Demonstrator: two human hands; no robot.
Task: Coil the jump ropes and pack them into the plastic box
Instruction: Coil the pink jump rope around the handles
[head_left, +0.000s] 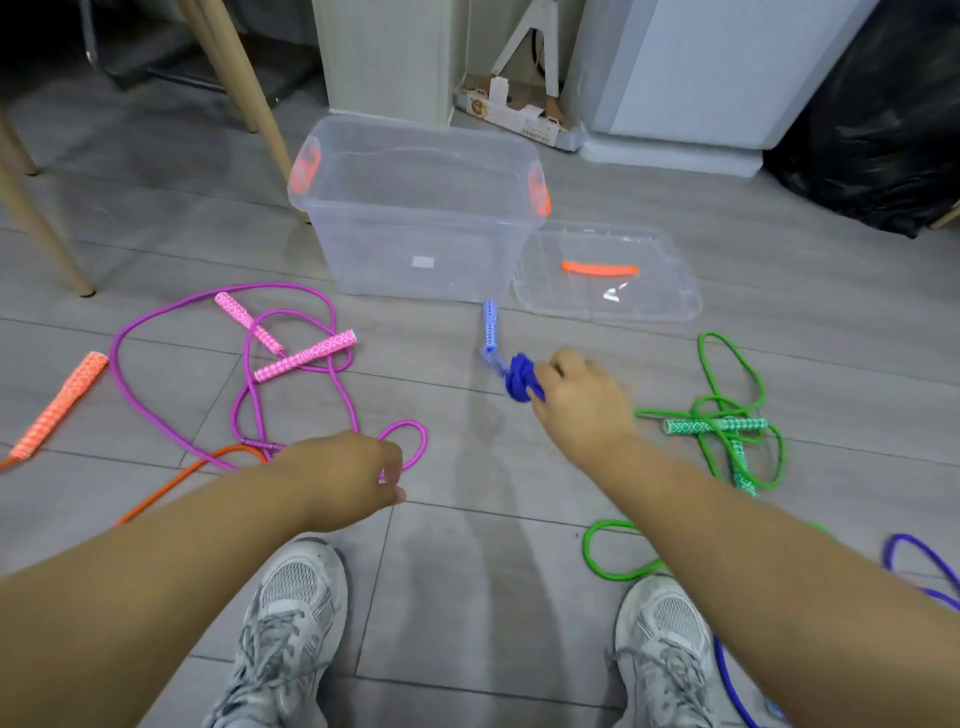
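Hands reach forward over the floor (467, 467). The left hand (353, 480), fingers loosely curled, hovers at a loop of the magenta rope (119, 364); whether it pinches the loop cannot be told. The right hand (582, 402) grips the blue rope (519, 376), wound into a tight bundle with one handle (490, 325) dangling toward the plastic box (415, 244), probably ready to drop in. One box stands open and empty, its one lid (608, 291) beside it. Five ropes show: orange rope (62, 400), magenta, blue, green rope (717, 426) and violet rope (727, 675). Four lie loose.
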